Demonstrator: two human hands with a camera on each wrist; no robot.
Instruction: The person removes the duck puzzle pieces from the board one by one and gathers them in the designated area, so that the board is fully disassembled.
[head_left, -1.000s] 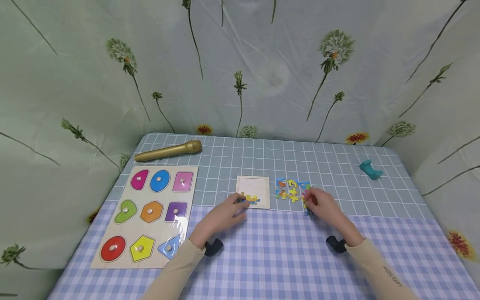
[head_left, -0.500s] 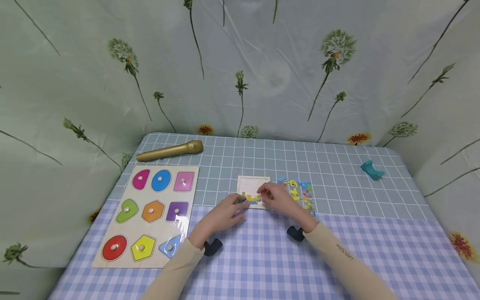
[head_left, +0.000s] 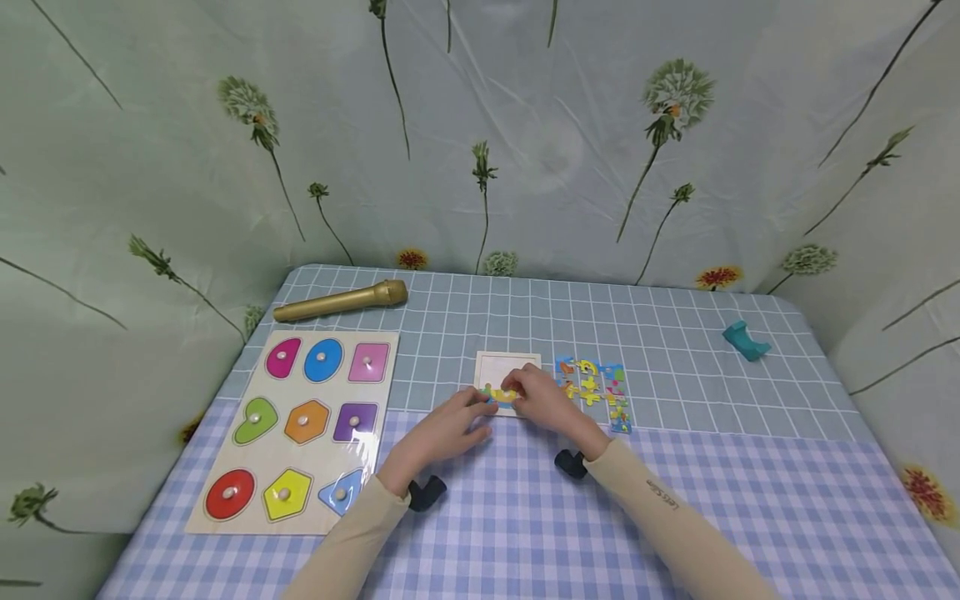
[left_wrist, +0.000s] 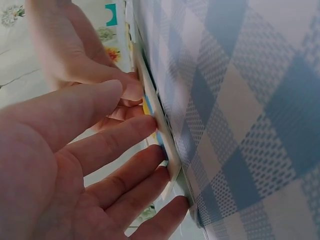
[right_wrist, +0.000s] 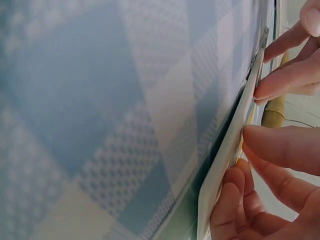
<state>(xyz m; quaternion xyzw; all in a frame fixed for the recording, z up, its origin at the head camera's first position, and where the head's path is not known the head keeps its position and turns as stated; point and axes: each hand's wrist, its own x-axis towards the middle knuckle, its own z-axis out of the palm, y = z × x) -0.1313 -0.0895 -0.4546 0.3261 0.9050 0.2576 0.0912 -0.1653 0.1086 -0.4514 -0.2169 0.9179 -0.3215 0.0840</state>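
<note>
A small square wooden puzzle tray [head_left: 507, 361] lies mid-table, with joined yellow and blue jigsaw pieces [head_left: 501, 394] along its near side. My left hand [head_left: 446, 429] rests its relaxed fingertips on the tray's left edge and the pieces there. Over the tray's near right part, my right hand [head_left: 545, 402] has thumb and fingers bent together at a jigsaw piece [right_wrist: 243, 165], of which only a yellow edge shows in the right wrist view. Its fingers hide the rest. Loose colourful jigsaw pieces [head_left: 589, 385] lie in a group to the right of the tray.
A large shape board [head_left: 315, 454] with knobbed coloured shapes lies at the left. Behind it is a gold microphone [head_left: 341, 302]. A teal curved block [head_left: 745, 341] sits at the far right. A grey grid cloth and a blue checked cloth [head_left: 517, 517] cover the table.
My right hand has moved left from the loose pieces to the tray, bringing a piece with it. My left hand stays at the tray's left edge.
</note>
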